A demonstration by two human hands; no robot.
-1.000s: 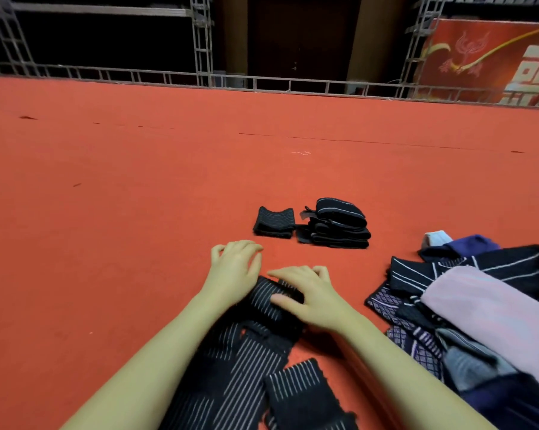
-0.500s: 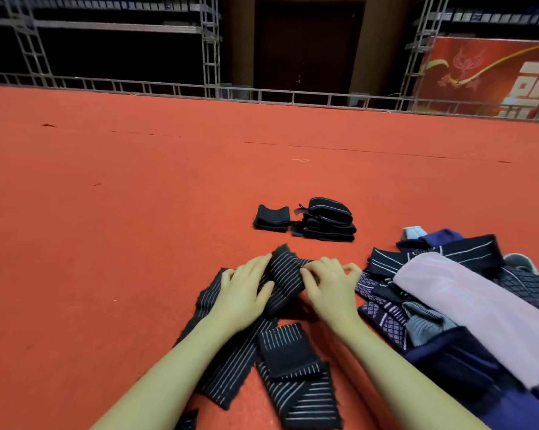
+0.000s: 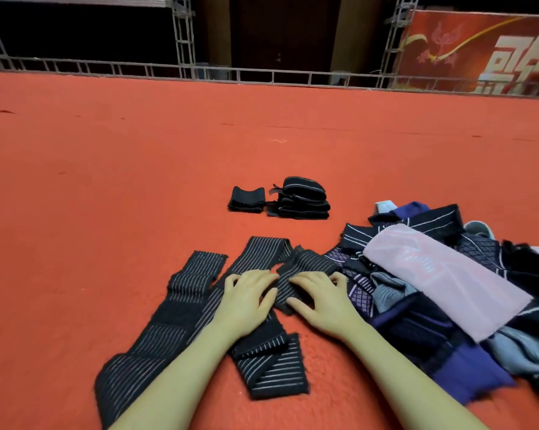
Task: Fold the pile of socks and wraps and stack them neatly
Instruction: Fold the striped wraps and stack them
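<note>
On the red carpet [image 3: 106, 181], my left hand [image 3: 246, 301] and right hand [image 3: 319, 301] press flat, fingers spread, on the striped wrap [image 3: 169, 342]; the sock pile [image 3: 442, 290] crowds its right edge, open floor left.

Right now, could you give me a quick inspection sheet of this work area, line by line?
Surface: red carpet, a few dark specks.
Job's things: long striped wrap spread out flat; folded stack and a single folded piece farther off.
Clutter: unsorted pile of socks and cloths on the right, a pink cloth on top.
Hands: left hand and right hand both press flat on the wrap.
Cables: nothing seen.
Surroundings: metal truss railing, red banner.
</note>
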